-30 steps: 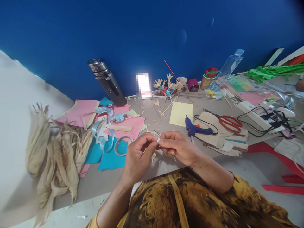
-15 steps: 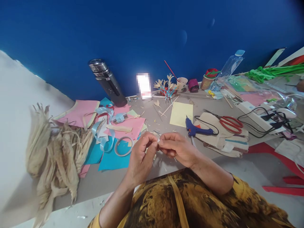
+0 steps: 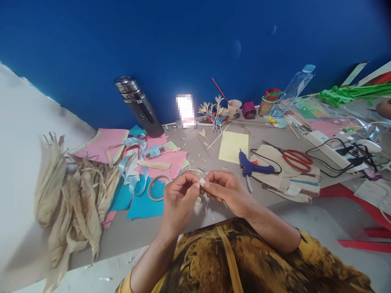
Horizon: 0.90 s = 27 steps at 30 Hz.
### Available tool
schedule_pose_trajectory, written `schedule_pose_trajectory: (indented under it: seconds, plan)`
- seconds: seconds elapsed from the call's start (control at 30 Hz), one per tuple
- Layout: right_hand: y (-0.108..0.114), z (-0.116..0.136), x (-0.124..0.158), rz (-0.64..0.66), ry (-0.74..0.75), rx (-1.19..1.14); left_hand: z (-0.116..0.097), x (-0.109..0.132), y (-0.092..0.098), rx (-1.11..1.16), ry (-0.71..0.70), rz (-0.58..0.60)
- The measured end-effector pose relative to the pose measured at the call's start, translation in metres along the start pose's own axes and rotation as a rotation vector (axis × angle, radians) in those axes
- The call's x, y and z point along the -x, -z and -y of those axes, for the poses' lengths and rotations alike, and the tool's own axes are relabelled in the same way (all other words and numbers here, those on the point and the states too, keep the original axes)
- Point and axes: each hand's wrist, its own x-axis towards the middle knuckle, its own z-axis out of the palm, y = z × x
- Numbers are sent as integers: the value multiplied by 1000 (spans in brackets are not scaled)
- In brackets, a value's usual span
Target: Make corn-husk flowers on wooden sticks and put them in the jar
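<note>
Between my fingertips is a small pale piece (image 3: 202, 182), perhaps husk or paper; its kind is too small to make out. My left hand (image 3: 181, 199) pinches it from the left with thumb and forefinger. My right hand (image 3: 227, 191) pinches it from the right, fingers curled under. Both hands hover over the near edge of the grey table, above scattered pale scraps. A roll of tape (image 3: 156, 192) lies just left of my left hand, partly covered by it. Right of my right hand rests a blue glue gun (image 3: 254, 166).
Dried corn husks (image 3: 76, 203) hang over the left table edge. Coloured paper (image 3: 146, 207) and light-blue ribbon (image 3: 124, 167) lie nearby. A dark flask (image 3: 140, 108) stands behind. Red-handled scissors (image 3: 296, 160) rest on cloth at right, before a power strip (image 3: 332, 150). Husk flowers (image 3: 216, 116) stand at the back.
My left hand has shifted slightly left and now covers more of the tape roll. More of the pale piece shows between my fingertips. My right hand has barely moved.
</note>
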Motion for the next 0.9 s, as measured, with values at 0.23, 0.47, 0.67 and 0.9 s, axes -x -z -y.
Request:
schedule_pose_trajectory:
  seconds: [0.23,0.47,0.67,0.9]
  plan:
    - [11,-6,2,19,53,-9,11,1,1,175,91,-46]
    - [6,17,20,-279,383,421,3,2,-2,14,17,-54]
    - [-9,19,25,-190,690,891,-1,8,-5,-115,-74,-93]
    - [-9,14,19,-212,620,933,-2,10,-2,-82,-79,-14]
